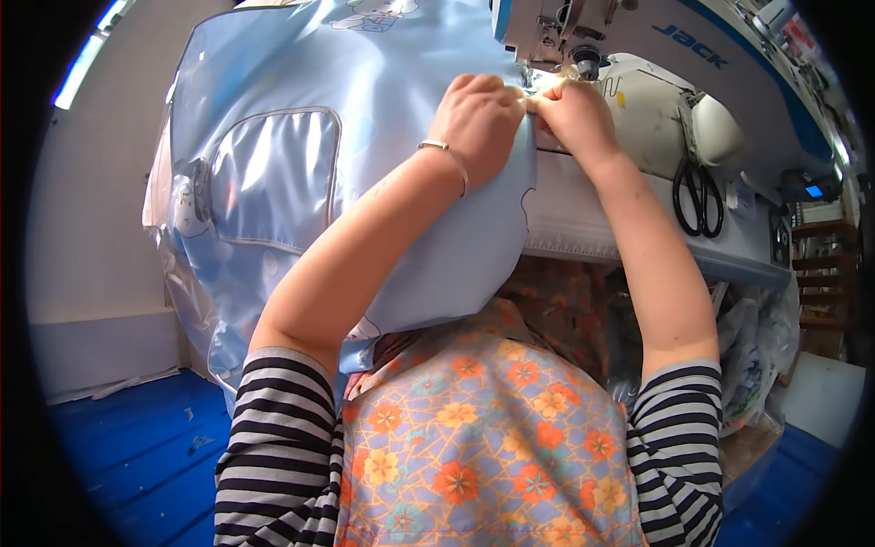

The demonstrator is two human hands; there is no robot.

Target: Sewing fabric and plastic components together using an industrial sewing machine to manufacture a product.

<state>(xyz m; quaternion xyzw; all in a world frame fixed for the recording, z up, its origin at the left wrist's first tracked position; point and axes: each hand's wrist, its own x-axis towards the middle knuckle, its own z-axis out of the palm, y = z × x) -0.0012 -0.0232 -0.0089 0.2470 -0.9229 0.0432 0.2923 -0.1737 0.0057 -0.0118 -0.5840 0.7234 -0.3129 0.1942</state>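
Observation:
A large glossy light-blue fabric piece (428, 260) with a grey-trimmed pocket (278, 178) and printed cartoon figures drapes over the table and down toward my lap. At its right edge, below the head of the sewing machine (656, 41), my left hand (478, 128) is closed on the fabric. Close beside it, my right hand (576, 114) is pinched on a small pale-yellow strip (549, 88) at the same edge. The fingertips of both hands almost meet. The needle area is partly hidden behind my right hand.
Black-handled scissors (698, 199) hang at the machine's right side. A ruler scale (574, 248) runs along the table's front edge. Clear plastic bags (752, 365) sit below on the right. The floor (146, 456) is blue, and a pale wall (100, 228) stands on the left.

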